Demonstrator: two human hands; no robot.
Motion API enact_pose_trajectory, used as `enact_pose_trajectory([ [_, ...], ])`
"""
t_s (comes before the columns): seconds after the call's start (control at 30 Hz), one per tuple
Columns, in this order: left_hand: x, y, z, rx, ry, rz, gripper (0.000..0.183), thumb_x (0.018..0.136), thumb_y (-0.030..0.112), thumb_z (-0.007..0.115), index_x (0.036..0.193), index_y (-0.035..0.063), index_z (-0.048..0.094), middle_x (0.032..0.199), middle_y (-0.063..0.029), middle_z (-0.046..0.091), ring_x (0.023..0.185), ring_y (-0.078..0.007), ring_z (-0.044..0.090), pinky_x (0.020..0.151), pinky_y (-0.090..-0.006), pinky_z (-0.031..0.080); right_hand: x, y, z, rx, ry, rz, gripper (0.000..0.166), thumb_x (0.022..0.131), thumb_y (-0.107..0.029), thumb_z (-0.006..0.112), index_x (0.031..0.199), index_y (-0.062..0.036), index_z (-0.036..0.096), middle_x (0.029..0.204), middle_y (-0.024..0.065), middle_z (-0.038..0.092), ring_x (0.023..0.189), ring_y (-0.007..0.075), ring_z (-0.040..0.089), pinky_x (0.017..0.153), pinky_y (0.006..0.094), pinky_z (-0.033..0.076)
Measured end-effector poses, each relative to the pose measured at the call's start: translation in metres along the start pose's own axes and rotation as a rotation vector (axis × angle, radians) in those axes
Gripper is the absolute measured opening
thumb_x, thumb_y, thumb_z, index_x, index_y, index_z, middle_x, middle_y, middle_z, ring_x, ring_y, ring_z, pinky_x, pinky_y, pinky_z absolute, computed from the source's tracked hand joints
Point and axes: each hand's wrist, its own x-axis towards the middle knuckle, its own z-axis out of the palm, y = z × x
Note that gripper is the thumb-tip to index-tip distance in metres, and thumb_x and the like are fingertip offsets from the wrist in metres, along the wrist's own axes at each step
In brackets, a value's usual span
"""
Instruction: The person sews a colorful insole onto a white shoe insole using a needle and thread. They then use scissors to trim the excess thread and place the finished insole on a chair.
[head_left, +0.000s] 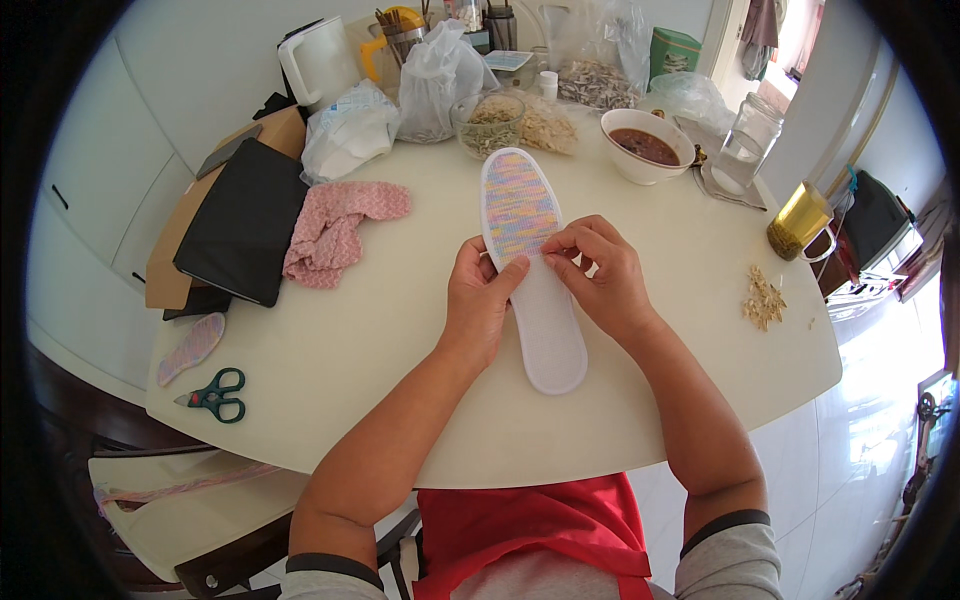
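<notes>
A shoe insole (553, 330) of white mesh canvas with a white bound edge is held up over the table. Its far half bears rows of pink, yellow and blue yarn stitching (517, 195); the near half is plain white mesh. My left hand (480, 300) grips the insole's left side, with the thumb on top by the stitching's near edge and the fingers behind. At the right side, my right hand (600, 270) brings thumb and index fingertips together at the last stitched row. Anything pinched there is too small to make out.
Green-handled scissors (217, 395) and a multicoloured stitched piece (192, 349) lie left on the table (375, 397). Behind them are a black notebook (244, 221) and pink cloth (330, 232). A bowl of dark food (646, 146), glass jar (746, 142) and yellow cup (801, 221) stand right.
</notes>
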Motion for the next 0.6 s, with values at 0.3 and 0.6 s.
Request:
enact_pose_trajectory([
  [0.3,0.0,-0.001,0.0,0.12,-0.088,0.001,0.033,0.084,0.003,0.058,0.113,0.0032,0.043,0.102,-0.0077,0.057,0.091,-0.0156,0.058,0.079,-0.0301,0.049,-0.003,0.004,0.008,-0.269,-0.008,-0.239,0.011,0.077,-0.003,0.063,0.085,-0.0045,0.057,0.085,0.0093,0.057,0.082,0.0278,0.057,0.065,0.0361,0.048],
  [0.6,0.002,0.001,-0.004,0.01,-0.069,-0.08,0.031,0.083,0.001,0.059,0.112,0.0015,0.049,0.106,-0.0094,0.058,0.094,-0.0175,0.059,0.081,-0.0332,0.05,-0.005,0.001,0.018,-0.072,0.022,0.005,0.01,0.08,-0.002,0.06,0.088,-0.002,0.053,0.088,0.0113,0.055,0.082,0.0297,0.055,0.071,0.0359,0.048],
])
